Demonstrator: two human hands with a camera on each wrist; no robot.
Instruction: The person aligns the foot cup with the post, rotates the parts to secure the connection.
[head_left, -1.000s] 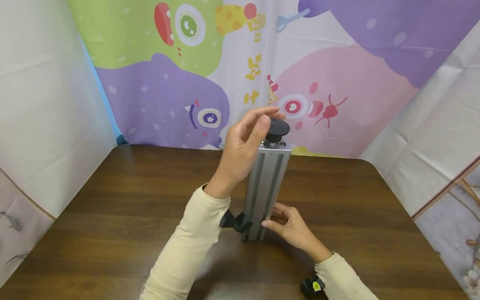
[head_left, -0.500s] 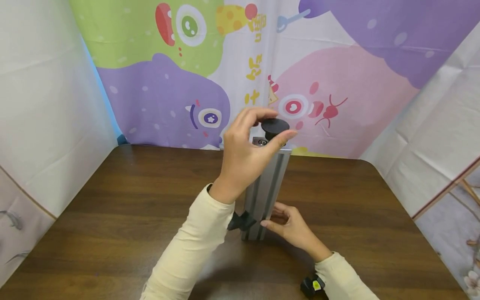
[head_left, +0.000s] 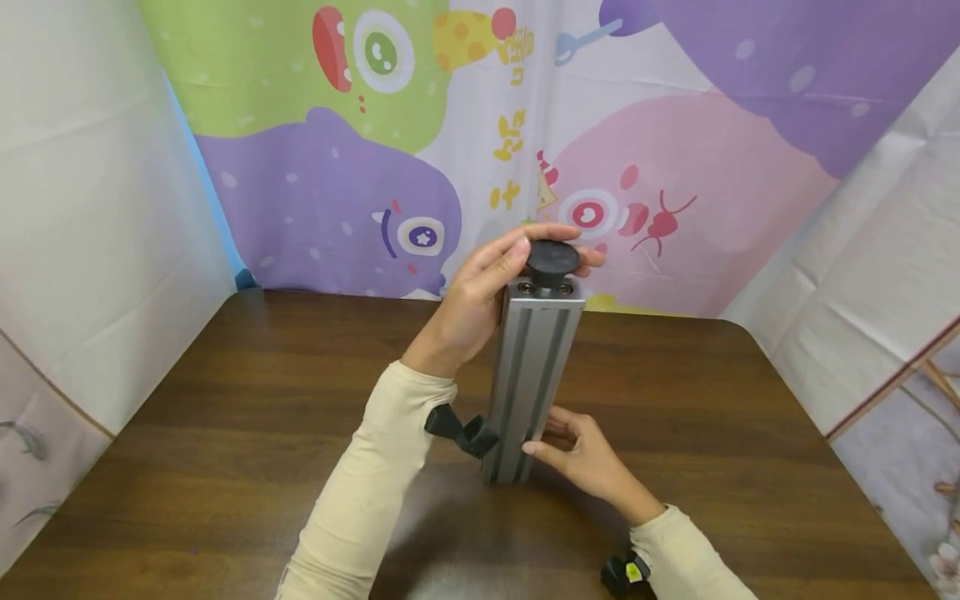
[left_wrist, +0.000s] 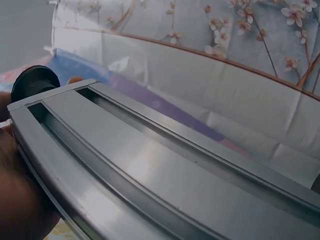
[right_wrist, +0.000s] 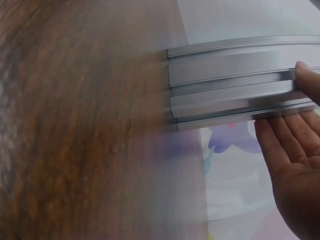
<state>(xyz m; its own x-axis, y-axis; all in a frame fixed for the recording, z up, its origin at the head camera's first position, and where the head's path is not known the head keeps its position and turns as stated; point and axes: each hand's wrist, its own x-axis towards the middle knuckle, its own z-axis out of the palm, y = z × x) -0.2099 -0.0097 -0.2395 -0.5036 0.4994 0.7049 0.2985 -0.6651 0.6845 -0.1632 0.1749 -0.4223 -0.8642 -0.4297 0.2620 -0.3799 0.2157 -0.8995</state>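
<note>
An aluminium extrusion profile [head_left: 534, 367] stands upright on the table, grooves running down its face. On its top end sits a black round levelling foot [head_left: 553, 260], flared like a mushroom, with screw holes beside it. My left hand [head_left: 467, 304] holds the foot: the thumb is at its left edge and the fingers wrap behind it, partly hidden. Low on the profile, my right hand [head_left: 581, 457] grips the right edge. In the right wrist view its thumb lies at a groove and its fingertips [right_wrist: 262, 125] meet the adjoining side.
The brown wooden table [head_left: 247, 433] extends all around the profile. A cartoon-printed curtain [head_left: 337, 192] hangs behind it, with pale fabric walls [head_left: 862, 275] at both sides. Black wrist mounts [head_left: 461, 429] are worn over the cream sleeves.
My left thumb swung right across the front of the foot, then returned to its left side, while the fingers moved farther round behind. My right hand and the profile stayed put.
</note>
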